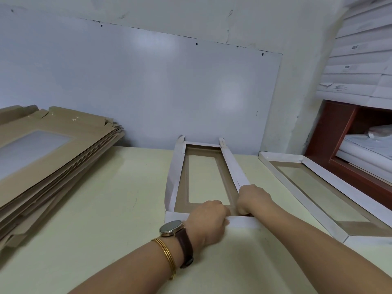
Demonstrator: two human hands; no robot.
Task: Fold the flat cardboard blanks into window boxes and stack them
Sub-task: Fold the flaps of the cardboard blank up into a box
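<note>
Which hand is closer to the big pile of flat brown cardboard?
Left. The left hand grips the half-folded box to the right of the pile; the right hand grips it farther right, at the corner.

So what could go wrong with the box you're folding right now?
The left hand and right hand both grip the box at its near right corner, so the left wall, leaning outward with nothing holding it, might flop flat. Squeezing hard could crease the clear window. The fanned pile of flat cards may slide.
</note>
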